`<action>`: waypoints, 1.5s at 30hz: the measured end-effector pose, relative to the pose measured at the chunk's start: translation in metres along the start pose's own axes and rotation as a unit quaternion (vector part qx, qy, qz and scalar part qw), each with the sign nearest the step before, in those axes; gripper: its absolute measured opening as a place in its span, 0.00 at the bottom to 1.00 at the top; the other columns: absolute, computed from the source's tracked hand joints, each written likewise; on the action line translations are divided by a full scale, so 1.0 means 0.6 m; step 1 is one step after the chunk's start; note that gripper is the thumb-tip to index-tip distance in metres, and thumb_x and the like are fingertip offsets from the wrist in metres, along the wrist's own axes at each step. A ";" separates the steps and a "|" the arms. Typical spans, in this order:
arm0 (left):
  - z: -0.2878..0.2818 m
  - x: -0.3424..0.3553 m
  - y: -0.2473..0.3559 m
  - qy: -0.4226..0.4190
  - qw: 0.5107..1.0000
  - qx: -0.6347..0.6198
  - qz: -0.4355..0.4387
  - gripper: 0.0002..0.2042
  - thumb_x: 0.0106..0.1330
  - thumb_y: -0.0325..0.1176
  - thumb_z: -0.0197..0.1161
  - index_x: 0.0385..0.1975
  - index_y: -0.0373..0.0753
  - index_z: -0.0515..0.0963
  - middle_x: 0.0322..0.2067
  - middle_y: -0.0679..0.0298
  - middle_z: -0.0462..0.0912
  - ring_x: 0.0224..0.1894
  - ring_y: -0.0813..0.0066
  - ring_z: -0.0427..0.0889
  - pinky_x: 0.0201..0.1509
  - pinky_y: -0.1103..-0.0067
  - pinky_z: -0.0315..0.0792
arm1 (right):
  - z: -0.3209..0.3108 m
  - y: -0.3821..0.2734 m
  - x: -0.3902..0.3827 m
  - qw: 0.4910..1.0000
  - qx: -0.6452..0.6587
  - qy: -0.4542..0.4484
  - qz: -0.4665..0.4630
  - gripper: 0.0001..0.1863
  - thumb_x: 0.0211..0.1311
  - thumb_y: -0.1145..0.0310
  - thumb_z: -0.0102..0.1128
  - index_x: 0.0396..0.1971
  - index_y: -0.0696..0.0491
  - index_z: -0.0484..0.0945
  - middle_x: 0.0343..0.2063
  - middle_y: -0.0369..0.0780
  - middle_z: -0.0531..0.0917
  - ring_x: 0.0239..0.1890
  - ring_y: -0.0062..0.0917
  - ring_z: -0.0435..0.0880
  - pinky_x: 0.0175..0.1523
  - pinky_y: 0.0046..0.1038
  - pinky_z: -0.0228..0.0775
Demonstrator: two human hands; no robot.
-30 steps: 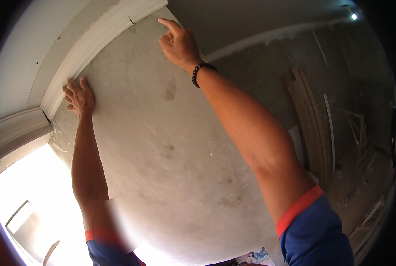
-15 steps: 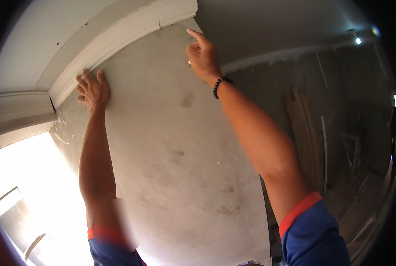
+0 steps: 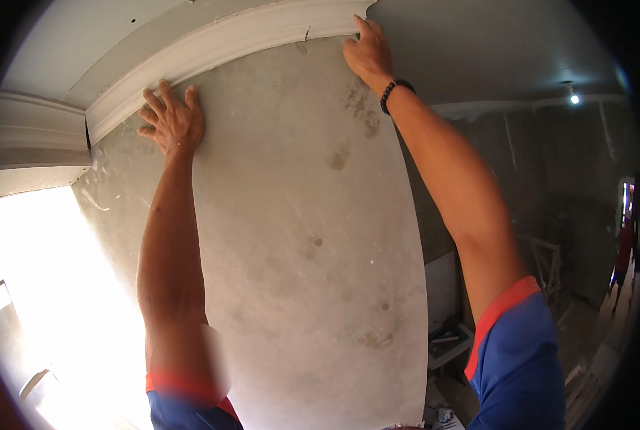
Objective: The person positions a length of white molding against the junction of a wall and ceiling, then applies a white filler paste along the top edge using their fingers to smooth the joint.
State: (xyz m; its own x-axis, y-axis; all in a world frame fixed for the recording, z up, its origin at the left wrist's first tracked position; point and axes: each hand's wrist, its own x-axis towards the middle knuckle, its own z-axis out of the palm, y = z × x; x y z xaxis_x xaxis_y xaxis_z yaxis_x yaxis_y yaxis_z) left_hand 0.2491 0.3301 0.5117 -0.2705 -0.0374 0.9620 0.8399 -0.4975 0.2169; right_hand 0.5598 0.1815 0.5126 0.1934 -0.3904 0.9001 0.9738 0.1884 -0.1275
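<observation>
A long white cornice moulding (image 3: 248, 30) runs along the top of a grey plastered wall (image 3: 291, 201), beneath the ceiling. My left hand (image 3: 173, 118) is spread against the wall just under the moulding, fingertips at its lower edge. Up at the moulding’s right end, where the wall stops, my right hand (image 3: 370, 54) is raised with fingers curled and the index finger on the moulding’s edge; a dark bead bracelet circles that wrist. Whether anything else is within those fingers is hidden.
Left are a boxed beam (image 3: 29, 136) and a bright opening (image 3: 40, 244). Behind the wall on the right are a darker room, a lit bulb (image 3: 574, 97), frames (image 3: 546, 258) and stacked pieces low down. A small red figure at the far-right doorway (image 3: 624, 215) is unclear.
My right index finger, earlier pointing below the moulding’s end, is now bent onto its edge. The view has shifted, putting both hands farther right in the picture.
</observation>
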 end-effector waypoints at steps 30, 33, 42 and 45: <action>-0.005 -0.008 -0.010 0.025 0.999 -0.043 0.015 0.37 0.70 0.61 0.38 0.72 0.45 0.47 0.73 0.50 0.39 0.74 0.43 0.38 0.71 0.43 0.35 | 0.077 0.013 0.135 0.957 -0.283 -0.050 -0.040 0.39 0.55 0.58 0.51 0.70 0.42 0.56 0.70 0.49 0.55 0.69 0.46 0.58 0.71 0.45 0.51; 0.004 -0.007 -0.003 0.030 0.998 -0.053 0.027 0.36 0.70 0.60 0.38 0.72 0.44 0.47 0.73 0.49 0.40 0.74 0.43 0.38 0.71 0.43 0.35 | 0.091 0.050 0.156 0.965 -0.250 -0.067 -0.034 0.40 0.54 0.59 0.52 0.71 0.42 0.54 0.69 0.52 0.54 0.70 0.47 0.56 0.71 0.46 0.49; 0.007 -0.006 -0.016 0.053 0.996 -0.073 0.026 0.36 0.69 0.59 0.41 0.71 0.44 0.49 0.72 0.49 0.41 0.73 0.41 0.40 0.70 0.42 0.35 | 0.104 0.081 0.166 0.969 -0.227 -0.066 -0.067 0.42 0.53 0.57 0.53 0.71 0.41 0.54 0.69 0.51 0.55 0.71 0.47 0.54 0.72 0.44 0.49; 0.003 -0.006 -0.014 0.057 0.996 -0.070 0.015 0.35 0.69 0.59 0.41 0.71 0.44 0.49 0.72 0.50 0.41 0.73 0.40 0.41 0.70 0.42 0.36 | 0.099 0.074 0.170 0.968 -0.234 -0.080 -0.053 0.41 0.52 0.57 0.53 0.71 0.41 0.55 0.69 0.51 0.55 0.71 0.46 0.55 0.71 0.42 0.51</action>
State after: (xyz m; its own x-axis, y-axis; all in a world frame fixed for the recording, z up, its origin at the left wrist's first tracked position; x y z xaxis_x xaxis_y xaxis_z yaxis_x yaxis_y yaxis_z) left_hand 0.2442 0.3360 0.5068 -0.3053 -0.1487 0.9406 0.7771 -0.6097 0.1559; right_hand 0.6157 0.2036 0.6234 0.1052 -0.2339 0.9665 0.9422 -0.2873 -0.1721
